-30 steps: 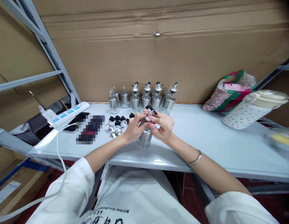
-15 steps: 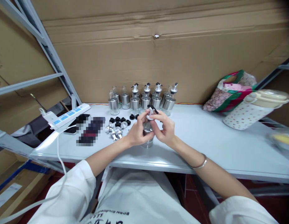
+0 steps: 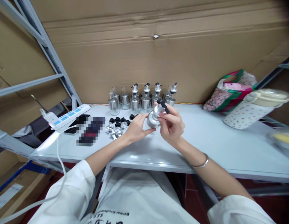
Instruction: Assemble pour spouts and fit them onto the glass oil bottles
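My left hand (image 3: pixel 138 128) is wrapped round the body of an oil bottle (image 3: pixel 153 119), glass with a steel sleeve, tilted above the table. Its silver pour spout (image 3: pixel 159 109) with a black flip lid sits on the neck, and my right hand (image 3: pixel 172 126) grips it between thumb and fingers. Behind my hands stand several more oil bottles (image 3: pixel 134 102) in rows; some carry spouts, others have bare necks. Left of my hands lie several black stoppers (image 3: pixel 117 119) and a pile of silver spout parts (image 3: pixel 115 130).
A white power strip (image 3: pixel 72 113) and a phone (image 3: pixel 76 123) lie on the table's left side, with a cable hanging over the edge. To the right are a patterned bag (image 3: pixel 228 90), a spotted thermos jug (image 3: pixel 244 112) and a blurred bowl (image 3: pixel 283 138). Cardboard (image 3: pixel 144 62) walls the back.
The bottle has gone from upright near the table to tilted and raised, its top leaning right. My left hand has shifted down to its body; my right stays at the spout, slightly further right.
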`<state>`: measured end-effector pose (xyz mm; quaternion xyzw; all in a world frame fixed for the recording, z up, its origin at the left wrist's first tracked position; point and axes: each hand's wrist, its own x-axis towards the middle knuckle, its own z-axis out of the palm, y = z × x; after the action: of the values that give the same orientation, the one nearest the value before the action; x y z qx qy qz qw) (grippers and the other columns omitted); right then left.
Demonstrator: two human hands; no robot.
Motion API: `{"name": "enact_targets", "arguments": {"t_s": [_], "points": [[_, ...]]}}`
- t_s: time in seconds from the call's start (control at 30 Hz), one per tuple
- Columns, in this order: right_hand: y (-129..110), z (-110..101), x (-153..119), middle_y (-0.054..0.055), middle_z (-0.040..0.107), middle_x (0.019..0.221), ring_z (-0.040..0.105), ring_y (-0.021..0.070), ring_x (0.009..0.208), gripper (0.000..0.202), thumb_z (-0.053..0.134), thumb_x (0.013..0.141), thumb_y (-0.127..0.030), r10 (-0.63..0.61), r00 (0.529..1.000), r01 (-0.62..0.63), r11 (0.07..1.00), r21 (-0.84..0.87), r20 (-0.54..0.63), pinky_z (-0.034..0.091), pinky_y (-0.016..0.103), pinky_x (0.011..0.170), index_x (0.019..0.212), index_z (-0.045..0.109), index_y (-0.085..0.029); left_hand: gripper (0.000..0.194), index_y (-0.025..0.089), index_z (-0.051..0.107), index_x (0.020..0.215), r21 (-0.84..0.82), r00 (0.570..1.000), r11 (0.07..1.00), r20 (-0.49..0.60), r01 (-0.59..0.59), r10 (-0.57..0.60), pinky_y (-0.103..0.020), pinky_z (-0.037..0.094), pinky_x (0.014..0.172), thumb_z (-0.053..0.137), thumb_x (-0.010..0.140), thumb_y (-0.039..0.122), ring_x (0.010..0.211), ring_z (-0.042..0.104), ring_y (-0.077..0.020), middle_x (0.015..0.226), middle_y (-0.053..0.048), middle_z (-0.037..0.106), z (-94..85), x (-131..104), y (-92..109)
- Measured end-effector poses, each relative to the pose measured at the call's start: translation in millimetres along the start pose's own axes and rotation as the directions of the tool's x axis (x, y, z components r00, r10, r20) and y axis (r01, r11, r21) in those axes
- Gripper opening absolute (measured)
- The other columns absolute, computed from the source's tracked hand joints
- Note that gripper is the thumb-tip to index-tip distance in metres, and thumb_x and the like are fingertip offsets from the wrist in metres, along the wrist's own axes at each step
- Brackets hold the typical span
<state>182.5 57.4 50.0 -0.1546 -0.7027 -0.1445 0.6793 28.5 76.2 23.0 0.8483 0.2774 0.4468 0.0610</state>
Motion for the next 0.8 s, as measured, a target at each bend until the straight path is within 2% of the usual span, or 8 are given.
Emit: {"name": "enact_targets", "arguments": {"t_s": [0.1,0.17,0.27,0.33,0.43,0.5,0.63,0.8], "points": [[0.6,-0.2,3.9,0.006,0.058,0.127,0.063,0.0285,0.112,0.024,0.057,0.089,-0.031,-0.046,0.999,0.046,0.999,-0.005,0.02,0.057,0.05,0.085,0.111,0.051,-0.032,0.047,0.017,0.05,0.116,0.075,0.988,0.996,-0.14,-0.058,0.068,-0.038,0.049,0.086,0.064,0.082,0.046,0.101,0.059,-0.0245,0.109,-0.011,0.063,-9.4,5.1,-4.1],[6.1,-1.0,4.5,0.006,0.054,0.13,0.059,0.0291,0.117,0.029,0.058,0.088,-0.038,-0.021,1.0,0.021,1.0,0.006,0.009,0.055,0.052,0.087,0.114,0.047,-0.033,0.049,0.017,0.051,0.116,0.123,0.977,0.992,-0.211,-0.011,0.037,-0.038,0.049,0.088,0.065,0.081,0.048,0.102,0.059,-0.024,0.11,-0.011,0.063,-19.3,10.2,-11.4],[15.8,-3.4,4.6,0.005,0.05,0.132,0.056,0.0268,0.119,0.03,0.054,0.089,-0.04,0.063,0.998,-0.063,0.998,0.009,-0.006,0.054,0.051,0.088,0.117,0.043,-0.035,0.049,0.017,0.055,0.108,0.109,0.945,0.974,-0.283,0.2,-0.162,-0.035,0.05,0.084,0.071,0.075,0.048,0.097,0.06,-0.023,0.104,-0.01,0.065,-35.6,17.6,-30.4],[20.2,-5.4,5.2,0.005,0.05,0.129,0.057,0.0256,0.116,0.026,0.05,0.091,-0.038,0.113,0.993,-0.113,0.993,-0.013,-0.025,0.052,0.051,0.091,0.116,0.044,-0.034,0.047,0.015,0.056,0.107,0.054,0.886,0.923,-0.305,0.381,-0.348,-0.034,0.05,0.084,0.075,0.072,0.04,0.094,0.062,-0.0221,0.103,-0.009,0.067,-45.2,20.9,-46.0],[23.3,-8.1,6.2,0.006,0.053,0.121,0.057,0.0249,0.113,0.02,0.046,0.093,-0.034,0.148,0.988,-0.15,0.987,-0.061,-0.039,0.05,0.051,0.093,0.112,0.047,-0.031,0.046,0.013,0.058,0.107,0.066,0.772,0.793,-0.291,0.606,-0.566,-0.034,0.05,0.084,0.076,0.07,0.031,0.092,0.065,-0.0226,0.101,-0.01,0.069,-54.8,22.0,-67.6],[24.3,-9.3,6.3,0.007,0.054,0.117,0.057,0.0247,0.111,0.018,0.044,0.093,-0.032,0.153,0.988,-0.154,0.984,-0.086,-0.02,0.05,0.05,0.09,0.11,0.048,-0.03,0.044,0.012,0.059,0.105,0.121,0.726,0.726,-0.272,0.677,-0.631,-0.035,0.049,0.086,0.076,0.069,0.031,0.095,0.065,-0.0246,0.103,-0.012,0.07,-57.3,20.8,-79.1],[26.7,-9.5,5.3,0.008,0.057,0.111,0.057,0.0238,0.106,0.017,0.044,0.093,-0.03,0.169,0.985,-0.166,0.981,-0.103,0.02,0.051,0.045,0.084,0.109,0.049,-0.028,0.047,0.012,0.06,0.109,0.204,0.69,0.66,-0.242,0.723,-0.682,-0.035,0.048,0.09,0.076,0.069,0.032,0.105,0.064,-0.0268,0.111,-0.013,0.069,-56.2,17.5,-94.4],[28.2,-8.6,5.2,0.008,0.06,0.107,0.058,0.0222,0.101,0.017,0.047,0.092,-0.025,0.182,0.982,-0.18,0.983,-0.028,0.058,0.051,0.038,0.075,0.108,0.051,-0.026,0.051,0.014,0.059,0.111,0.296,0.631,0.567,-0.202,0.769,-0.749,-0.037,0.049,0.089,0.075,0.069,0.038,0.107,0.063,-0.0297,0.113,-0.013,0.068,-53.3,16.5,-100.5]]}}
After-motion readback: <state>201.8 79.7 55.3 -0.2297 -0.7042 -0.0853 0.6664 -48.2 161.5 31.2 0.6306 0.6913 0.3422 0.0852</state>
